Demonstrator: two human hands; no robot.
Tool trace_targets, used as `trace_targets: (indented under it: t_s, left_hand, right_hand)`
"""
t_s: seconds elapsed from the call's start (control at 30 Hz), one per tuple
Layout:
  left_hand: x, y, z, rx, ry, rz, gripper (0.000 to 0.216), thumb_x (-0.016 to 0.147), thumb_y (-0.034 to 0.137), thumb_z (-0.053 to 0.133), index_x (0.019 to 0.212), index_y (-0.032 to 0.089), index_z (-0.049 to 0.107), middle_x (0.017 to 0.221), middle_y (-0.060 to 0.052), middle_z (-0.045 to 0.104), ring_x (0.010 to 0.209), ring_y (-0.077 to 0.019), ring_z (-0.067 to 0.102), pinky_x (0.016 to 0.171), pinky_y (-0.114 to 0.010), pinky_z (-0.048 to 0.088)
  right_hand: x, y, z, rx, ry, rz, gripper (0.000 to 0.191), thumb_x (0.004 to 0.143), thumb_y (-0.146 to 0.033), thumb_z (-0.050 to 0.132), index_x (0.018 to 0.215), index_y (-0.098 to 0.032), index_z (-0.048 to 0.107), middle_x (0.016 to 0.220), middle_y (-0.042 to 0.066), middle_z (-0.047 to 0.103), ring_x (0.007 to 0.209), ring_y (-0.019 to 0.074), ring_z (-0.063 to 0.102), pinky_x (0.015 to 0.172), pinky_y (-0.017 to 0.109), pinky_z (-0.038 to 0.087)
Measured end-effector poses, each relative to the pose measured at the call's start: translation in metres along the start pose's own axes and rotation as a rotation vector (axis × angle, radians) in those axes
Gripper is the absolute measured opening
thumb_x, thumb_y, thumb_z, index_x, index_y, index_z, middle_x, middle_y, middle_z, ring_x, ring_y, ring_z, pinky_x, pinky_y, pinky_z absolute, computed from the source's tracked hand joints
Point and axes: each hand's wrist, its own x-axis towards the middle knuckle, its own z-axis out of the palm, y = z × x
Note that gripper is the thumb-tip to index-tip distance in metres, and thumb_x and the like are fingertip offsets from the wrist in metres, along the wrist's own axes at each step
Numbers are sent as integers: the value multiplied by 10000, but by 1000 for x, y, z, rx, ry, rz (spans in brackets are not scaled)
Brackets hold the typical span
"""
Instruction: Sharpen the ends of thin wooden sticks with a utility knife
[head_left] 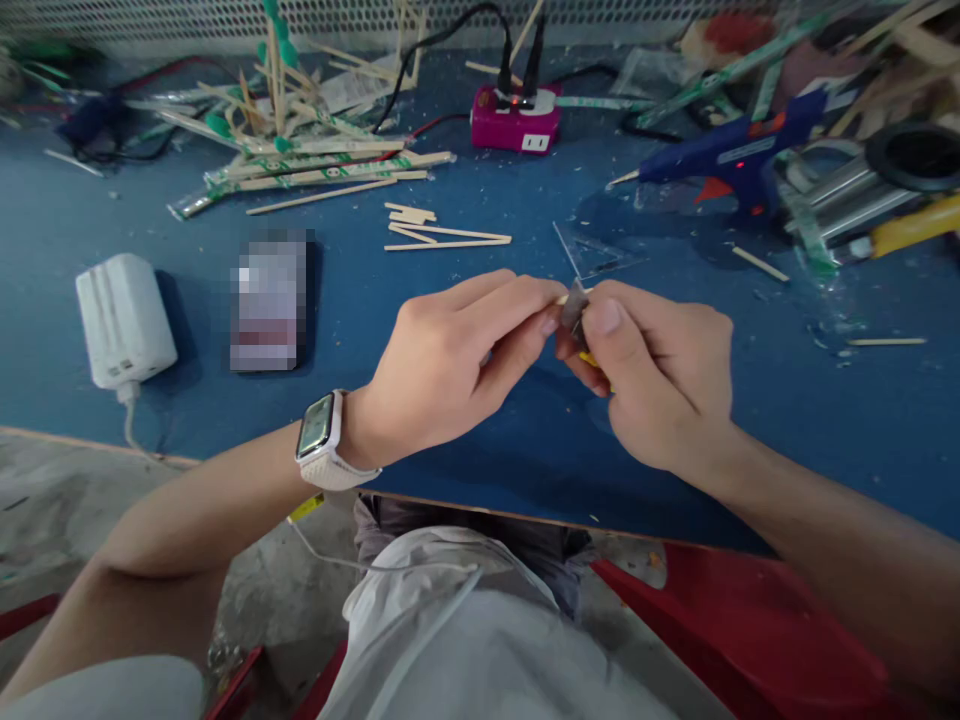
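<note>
Over the middle of the blue table [360, 320], my two hands meet. My left hand [465, 350] is closed, its fingertips pinching the end of a thin wooden stick [562, 299]. Wrapped in my right hand [660, 370] is a small tool with a grey metal head [575, 303] and a bit of yellow showing below; most of it is hidden by the fingers. The metal head touches or nearly touches the stick's end. Just beyond the hands lies a clear plastic set square [589, 262]. Several short cut wooden sticks [450, 240] lie behind my left hand.
A white power bank [126, 320] with a cable and a phone [270, 302] lie at left. Bundled sticks [322, 170] and a magenta power adapter [515, 122] stand behind. At right are a blue glue gun [739, 155], a yellow-handled tool [911, 226] and loose sticks [760, 264].
</note>
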Motion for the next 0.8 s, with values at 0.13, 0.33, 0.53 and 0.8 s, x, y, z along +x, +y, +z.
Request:
trace_targets:
  t_s: [0.13,0.33,0.53,0.8]
  left_hand:
    - [0,0,-1,-11,-12,7,193,1091,131,552,1124,158,740,878,-11,770,825,-108,749,768,-233,592]
    - [-1,1,-2,-50,-35,10,214,1125,299,530,1134,216,727,809,-10,713,741,-133,699,694,-283,582]
    - [-2,-3,2,-53,-39,34,234,1144,321,510,1142,202,712,1048,-54,815,860,-132,749,800,-283,630]
    - [0,-2,0,-156,-73,32,219,1143,289,523,1080,196,712,1060,-58,832,962,-145,800,857,-275,647]
  right_hand:
    - [2,-3,0,7,-2,21,414,1166,-361,516,789,-213,601,579,-35,488,499,105,424,497,319,307]
    - [4,-6,1,17,-11,13,448,1170,-328,497,739,-216,545,579,-31,487,503,103,421,495,317,302]
    - [6,-6,-1,47,-22,0,444,1173,-322,502,745,-208,545,582,-37,491,515,84,424,495,291,316]
    - [5,-7,-1,58,-36,-11,440,1170,-334,516,751,-210,559,584,-39,492,505,81,424,483,294,314]
